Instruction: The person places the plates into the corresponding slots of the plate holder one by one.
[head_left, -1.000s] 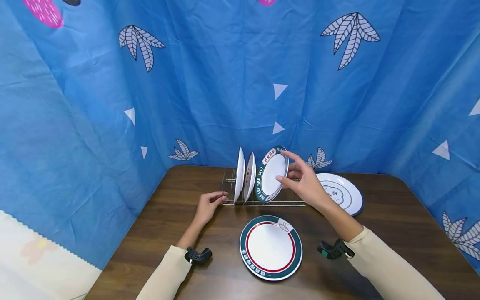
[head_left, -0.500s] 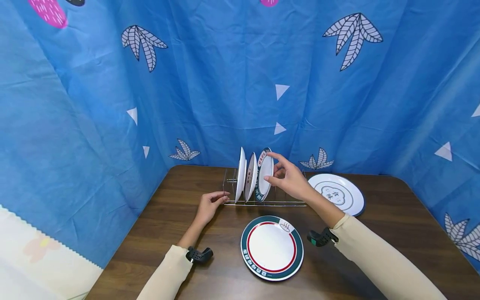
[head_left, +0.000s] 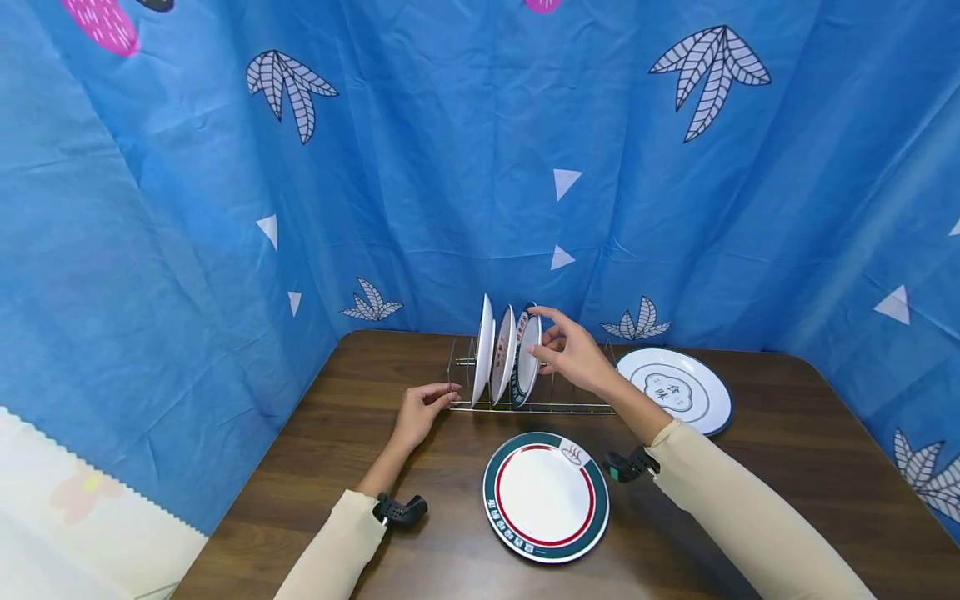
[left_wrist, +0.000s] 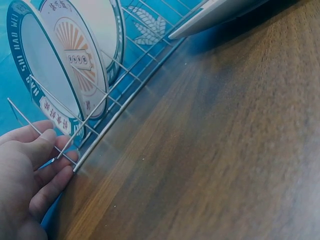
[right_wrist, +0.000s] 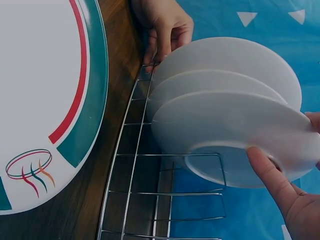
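Held plate (head_left: 527,372) in wire rack (right_wrist: 135,155).
Right grip (head_left: 576,354) pinches it; left grip (head_left: 416,410) pinches rack's end. Likely stiff, slick; take by rim.

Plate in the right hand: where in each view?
Head: the plate is right of centre, rightmost of three on edge, in the right hand.
Left wrist: same plate, upper left, farthest of those three, partly hidden.
Right wrist: same plate, centre-right, nearest of those three.
Shared landmark: wire rack, left hand at its end.

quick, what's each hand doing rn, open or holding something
Left hand: closed, holding the wire rack at its left end.
Right hand: closed, holding the rightmost upright plate.
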